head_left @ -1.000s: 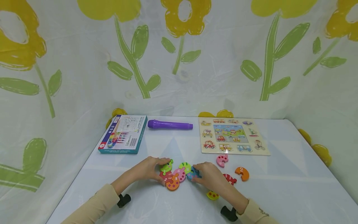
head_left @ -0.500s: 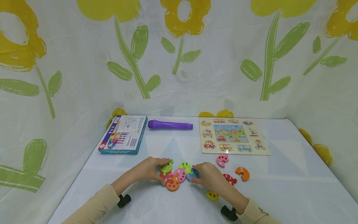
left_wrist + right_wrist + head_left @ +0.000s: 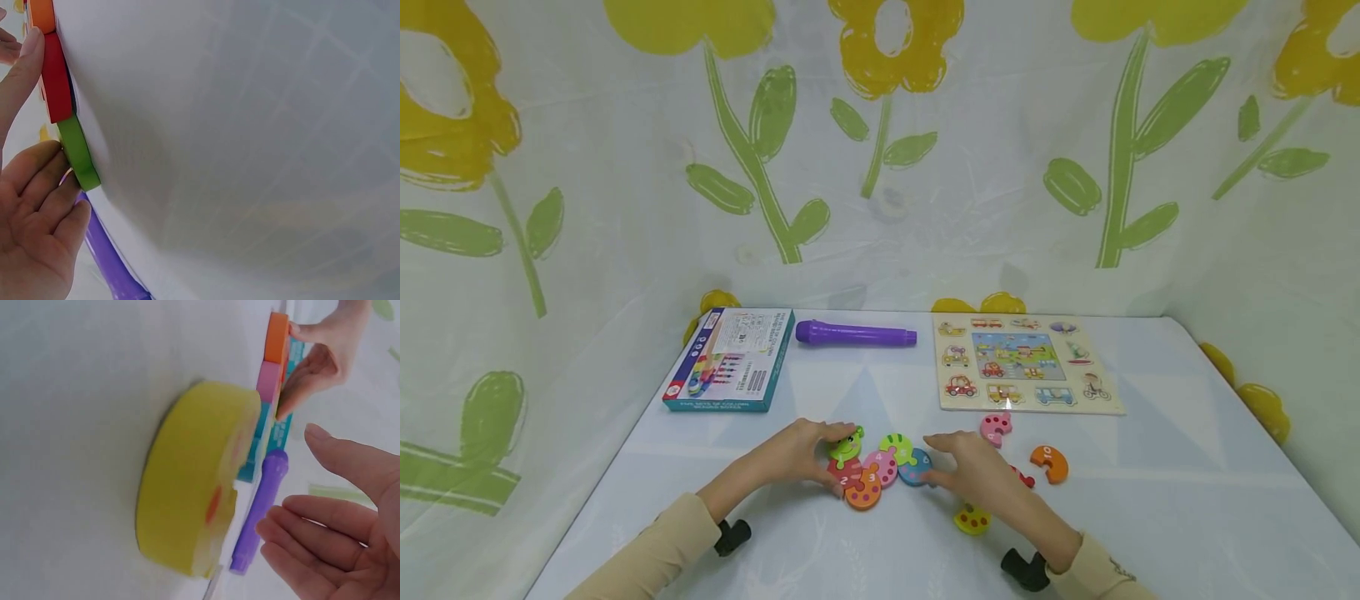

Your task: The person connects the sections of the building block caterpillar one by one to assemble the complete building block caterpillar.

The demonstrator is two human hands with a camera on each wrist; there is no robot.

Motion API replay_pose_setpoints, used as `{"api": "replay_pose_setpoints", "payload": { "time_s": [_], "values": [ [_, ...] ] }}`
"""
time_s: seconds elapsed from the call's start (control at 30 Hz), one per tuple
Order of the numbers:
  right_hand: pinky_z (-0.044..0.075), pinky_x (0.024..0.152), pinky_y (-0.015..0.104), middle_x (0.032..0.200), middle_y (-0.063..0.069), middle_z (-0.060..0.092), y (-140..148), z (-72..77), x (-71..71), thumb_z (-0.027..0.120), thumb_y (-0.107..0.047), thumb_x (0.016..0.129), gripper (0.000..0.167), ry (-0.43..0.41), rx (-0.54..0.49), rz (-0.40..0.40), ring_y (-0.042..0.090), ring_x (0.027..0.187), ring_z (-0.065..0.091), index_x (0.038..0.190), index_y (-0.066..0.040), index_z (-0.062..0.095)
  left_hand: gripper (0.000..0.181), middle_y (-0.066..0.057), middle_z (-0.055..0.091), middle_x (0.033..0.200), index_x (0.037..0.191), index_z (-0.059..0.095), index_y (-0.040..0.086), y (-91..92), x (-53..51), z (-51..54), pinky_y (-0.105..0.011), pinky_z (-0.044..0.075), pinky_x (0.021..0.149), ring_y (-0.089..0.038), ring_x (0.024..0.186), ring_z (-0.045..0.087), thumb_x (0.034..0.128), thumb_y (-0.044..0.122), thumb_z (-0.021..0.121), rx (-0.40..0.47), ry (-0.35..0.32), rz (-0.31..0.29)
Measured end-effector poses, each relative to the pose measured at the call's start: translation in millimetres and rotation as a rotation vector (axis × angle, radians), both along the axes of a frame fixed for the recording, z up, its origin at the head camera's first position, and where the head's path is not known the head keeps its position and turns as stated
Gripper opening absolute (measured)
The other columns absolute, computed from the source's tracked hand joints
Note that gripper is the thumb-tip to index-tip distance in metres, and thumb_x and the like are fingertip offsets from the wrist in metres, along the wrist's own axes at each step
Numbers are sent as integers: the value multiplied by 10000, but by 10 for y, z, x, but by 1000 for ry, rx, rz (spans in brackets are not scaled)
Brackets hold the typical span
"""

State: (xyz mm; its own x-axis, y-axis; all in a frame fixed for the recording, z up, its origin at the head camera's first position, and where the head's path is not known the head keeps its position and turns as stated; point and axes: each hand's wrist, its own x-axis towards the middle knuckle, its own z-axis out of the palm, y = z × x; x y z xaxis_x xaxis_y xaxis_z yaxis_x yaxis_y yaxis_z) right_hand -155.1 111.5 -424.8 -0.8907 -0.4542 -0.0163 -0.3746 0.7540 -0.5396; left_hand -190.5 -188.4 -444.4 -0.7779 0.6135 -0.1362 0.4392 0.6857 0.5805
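Numbered wooden puzzle pieces are joined in a wavy caterpillar. It runs from a green smiling head through red, orange, pink and green pieces to a blue piece. My left hand grips the head end, thumb against the red piece and fingers at the green head's edge. Just right of the blue piece, my right hand has thumb and fingers apart with nothing between them. A loose yellow piece lies below that hand, looming large in the right wrist view. A red piece is mostly hidden behind it.
Loose pink and orange pieces lie to the right. Along the back are a flat box, a purple microphone-shaped tube and a picture puzzle board. Flowered cloth surrounds the table.
My right hand has let go of the blue piece and shifted slightly right, its fingers spreading. The blue piece sits against the green one. My left hand has stayed in place.
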Motion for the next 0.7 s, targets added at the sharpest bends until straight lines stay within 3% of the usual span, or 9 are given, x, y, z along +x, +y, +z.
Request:
{"api": "replay_pose_setpoints", "payload": {
  "time_s": [0.27, 0.7],
  "values": [
    [516, 921, 469, 1192, 91, 672, 97, 37, -3, 788, -253, 814, 465, -21, 7, 27, 308, 1147, 596, 1209, -39, 669, 883, -28, 499, 1423, 1406, 508, 113, 6, -18, 7, -392, 412, 1050, -217, 1327, 443, 666, 461, 840, 6, -5, -18],
    [517, 917, 471, 1171, 89, 680, 256, 84, 126, 817, -245, 778, 479, -51, 70, 44, 303, 1140, 599, 1197, -56, 683, 894, -40, 502, 1420, 1408, 507, 118, 3, -1, 1, -416, 410, 1051, -240, 1326, 444, 658, 474, 838, 0, 11, -14]
  ]
}}
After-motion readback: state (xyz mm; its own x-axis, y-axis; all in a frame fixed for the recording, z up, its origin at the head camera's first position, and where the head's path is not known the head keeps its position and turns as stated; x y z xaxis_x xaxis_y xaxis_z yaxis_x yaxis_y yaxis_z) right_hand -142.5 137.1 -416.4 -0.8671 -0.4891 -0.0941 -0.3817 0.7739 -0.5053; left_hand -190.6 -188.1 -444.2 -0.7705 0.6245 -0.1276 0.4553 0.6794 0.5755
